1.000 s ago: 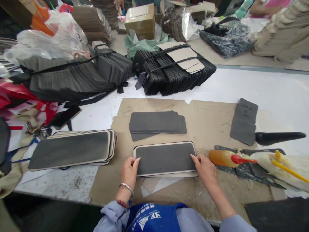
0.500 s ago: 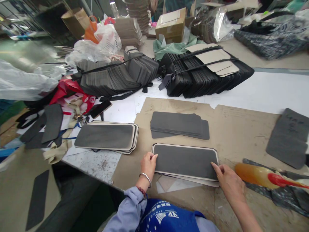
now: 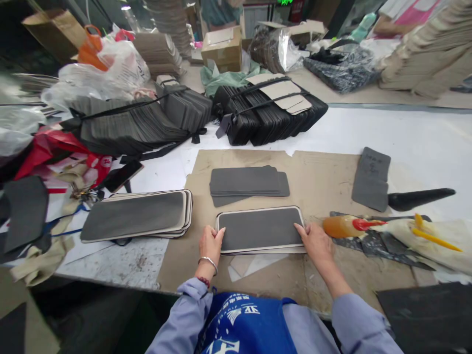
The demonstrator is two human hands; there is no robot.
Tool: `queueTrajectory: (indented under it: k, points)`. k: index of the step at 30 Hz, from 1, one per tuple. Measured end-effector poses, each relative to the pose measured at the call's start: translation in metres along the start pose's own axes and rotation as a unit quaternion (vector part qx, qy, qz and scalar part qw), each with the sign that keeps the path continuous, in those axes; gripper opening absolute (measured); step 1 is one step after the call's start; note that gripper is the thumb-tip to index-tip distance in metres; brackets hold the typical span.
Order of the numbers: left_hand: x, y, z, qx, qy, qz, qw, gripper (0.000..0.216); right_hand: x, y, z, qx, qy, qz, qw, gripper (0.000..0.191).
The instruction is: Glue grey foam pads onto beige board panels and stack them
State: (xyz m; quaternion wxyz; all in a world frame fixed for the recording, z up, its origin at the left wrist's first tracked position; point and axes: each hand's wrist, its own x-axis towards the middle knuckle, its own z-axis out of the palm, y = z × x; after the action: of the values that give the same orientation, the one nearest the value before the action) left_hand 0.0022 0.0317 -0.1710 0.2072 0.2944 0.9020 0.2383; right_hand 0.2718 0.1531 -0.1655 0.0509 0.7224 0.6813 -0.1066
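Note:
A grey rounded rectangular panel with a pale border (image 3: 260,228) lies in front of me, on top of at least one similar piece. My left hand (image 3: 212,243) grips its left end, thumb on the face and fingers curled at the edge. At the opposite end my right hand (image 3: 316,242) holds it the same way, thumb near the corner. Just beyond lies a small pile of plain grey panels (image 3: 245,181). To the left rests a stack of bordered grey panels (image 3: 136,214). A whitish translucent sheet (image 3: 254,265) sticks out below the held panel.
Brown cardboard (image 3: 320,177) covers the work surface. At right are an amber bottle with a red nozzle (image 3: 341,226), a black-handled tool (image 3: 420,198) and a marked grey piece (image 3: 371,177). Strapped bundles of black panels (image 3: 273,115) and grey panels (image 3: 136,123) stand behind, beside plastic bags (image 3: 106,69).
The camera view has swung to the right, so the table things appear further left. Both hands keep their hold at the two ends of the bordered panel.

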Motion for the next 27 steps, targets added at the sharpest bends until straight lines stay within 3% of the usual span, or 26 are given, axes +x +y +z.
queueTrajectory:
  k: [4, 7, 10, 14, 17, 22, 25, 27]
  points:
    - [-0.004, -0.002, -0.002, 0.023, 0.012, 0.008, 1.000, 0.028, -0.002, 0.007, 0.001, 0.016, 0.049, 0.004, 0.999, 0.044]
    - [-0.010, 0.000, -0.004, 0.076, 0.052, 0.043, 0.995, 0.019, -0.006, 0.005, 0.001, 0.025, 0.116, -0.042, 0.992, 0.047]
    - [-0.017, 0.007, 0.000, 0.151, 0.108, 0.162, 0.969, 0.025, -0.010, -0.013, 0.004, 0.025, 0.191, -0.158, 0.968, 0.050]
    - [-0.016, 0.022, 0.018, 0.191, 0.047, 0.320, 0.927, 0.043, -0.010, -0.047, 0.011, 0.011, 0.166, -0.325, 0.931, 0.058]
    - [-0.010, 0.026, 0.032, 0.220, -0.006, 0.323, 0.920, 0.054, -0.007, -0.061, 0.017, 0.016, 0.118, -0.391, 0.913, 0.060]
    - [-0.005, 0.024, 0.039, 0.217, -0.033, 0.310, 0.925, 0.057, 0.002, -0.061, 0.027, 0.021, 0.089, -0.408, 0.908, 0.062]
    - [-0.005, 0.025, 0.038, 0.187, -0.045, 0.302, 0.934, 0.057, 0.008, -0.056, 0.029, 0.054, 0.112, -0.397, 0.910, 0.064]
    - [-0.004, 0.024, 0.033, 0.138, -0.052, 0.288, 0.946, 0.055, 0.011, -0.045, 0.028, 0.084, 0.155, -0.343, 0.923, 0.061]
